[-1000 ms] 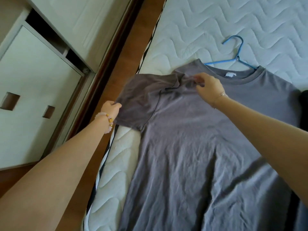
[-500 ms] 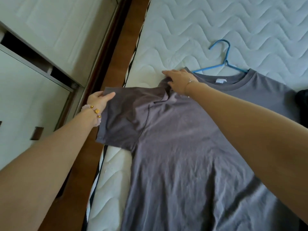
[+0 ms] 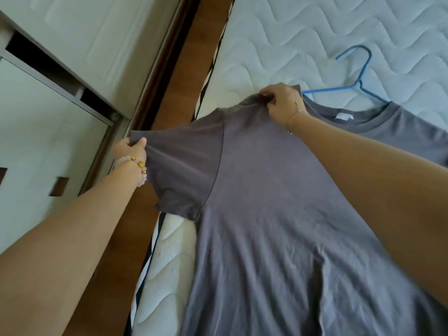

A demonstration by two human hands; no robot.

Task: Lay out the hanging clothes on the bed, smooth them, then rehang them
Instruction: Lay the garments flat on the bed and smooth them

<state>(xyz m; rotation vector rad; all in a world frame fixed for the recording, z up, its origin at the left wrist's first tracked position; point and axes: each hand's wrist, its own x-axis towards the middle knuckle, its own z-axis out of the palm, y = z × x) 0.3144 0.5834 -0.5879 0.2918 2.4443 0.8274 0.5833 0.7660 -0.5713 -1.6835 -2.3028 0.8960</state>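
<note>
- Half a second ago our right hand (image 3: 283, 103) lay flat on the shoulder of the grey T-shirt (image 3: 266, 202); now its fingers are curled and pinch a ridge of cloth there, close to the collar.
- The fold that crossed the shoulder seam earlier is gone: the sleeve (image 3: 184, 166) is now pulled taut between our two hands.
- Our left hand (image 3: 131, 151) grips the sleeve's hem as before, thumb on top and fingers tucked under the cloth, but now it is drawn farther out from the bed.
- Both arms are stretched forward, the left over the wooden floor (image 3: 186, 57), the right crossing above the shirt's chest, wrist bent down.
- A beaded bracelet (image 3: 140, 167) sits on our left wrist, a thin chain (image 3: 294, 115) on the right.
- The shirt lies front-up on the white quilted mattress (image 3: 291, 32), its body creased toward the hem, the held sleeve reaching past the mattress edge.
- A blue hanger (image 3: 358, 80) rests on the mattress just beyond the collar, its lower part hidden under the shirt.
- A pale wardrobe (image 3: 60, 81) stands to the left.
</note>
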